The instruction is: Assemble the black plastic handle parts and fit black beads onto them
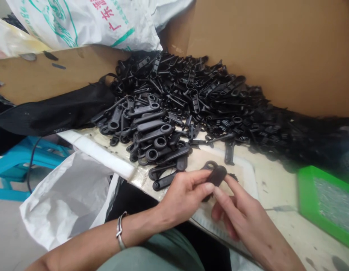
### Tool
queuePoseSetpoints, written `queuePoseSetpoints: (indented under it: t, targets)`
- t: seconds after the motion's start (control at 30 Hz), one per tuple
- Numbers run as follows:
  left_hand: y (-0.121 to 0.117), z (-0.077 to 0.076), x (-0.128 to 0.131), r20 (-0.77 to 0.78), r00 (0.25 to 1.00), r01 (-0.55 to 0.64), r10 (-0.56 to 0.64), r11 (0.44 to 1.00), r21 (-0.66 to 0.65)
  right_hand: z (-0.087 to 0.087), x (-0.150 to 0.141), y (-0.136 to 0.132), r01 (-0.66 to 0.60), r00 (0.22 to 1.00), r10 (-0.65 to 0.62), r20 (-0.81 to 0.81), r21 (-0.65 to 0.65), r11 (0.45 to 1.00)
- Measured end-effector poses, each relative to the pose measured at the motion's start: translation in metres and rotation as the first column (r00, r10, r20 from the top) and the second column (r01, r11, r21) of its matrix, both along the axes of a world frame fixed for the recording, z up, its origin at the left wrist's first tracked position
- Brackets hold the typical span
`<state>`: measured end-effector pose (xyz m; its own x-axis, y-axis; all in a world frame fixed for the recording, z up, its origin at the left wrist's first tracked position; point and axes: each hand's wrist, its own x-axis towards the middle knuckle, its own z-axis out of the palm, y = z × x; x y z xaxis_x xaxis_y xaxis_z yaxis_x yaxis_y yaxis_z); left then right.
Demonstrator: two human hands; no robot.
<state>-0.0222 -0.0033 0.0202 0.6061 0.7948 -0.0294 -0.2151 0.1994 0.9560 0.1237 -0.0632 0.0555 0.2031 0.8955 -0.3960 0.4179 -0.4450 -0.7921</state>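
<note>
Between my two hands, over the near edge of the table, is a black plastic arm-shaped part with a rounded end. My left hand pinches it from the left, thumb on top. From the right, my right hand grips the same part between thumb and index finger, the other fingers curled below. A ring-ended black part shows just behind it; whether it is joined to the held part I cannot tell. Beyond my hands lies a stack of similar black arms, many with ring ends.
A large heap of black plastic parts fills the back of the table against cardboard. At right stands a green tray of small shiny pieces. A white sack hangs open at left, near a blue stool.
</note>
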Motion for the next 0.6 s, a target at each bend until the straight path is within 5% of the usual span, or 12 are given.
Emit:
queuePoseSetpoints:
  t: [0.1, 0.2, 0.4, 0.6]
  targets:
    - [0.001, 0.003, -0.004, -0.164, 0.982, -0.067, 0.094, 0.984, 0.165, -0.007, 0.012, 0.0, 0.073, 0.99, -0.087, 0.107, 0.133, 0.988]
    - [0.0, 0.003, -0.004, -0.209, 0.974, -0.038, 0.092, 0.968, 0.248, -0.018, 0.019, 0.004, 0.131, 0.989, -0.146, 0.018, 0.338, 0.932]
    - [0.0, 0.003, -0.002, -0.195, 0.98, 0.032, 0.037, 0.941, 0.336, -0.04, 0.007, 0.01, 0.234, 0.92, -0.08, -0.383, 0.376, 0.896]
    - [0.001, 0.005, -0.004, -0.23, 0.97, 0.016, 0.081, 0.921, 0.389, -0.046, -0.003, 0.002, 0.285, 0.928, -0.109, -0.356, 0.491, 0.823]
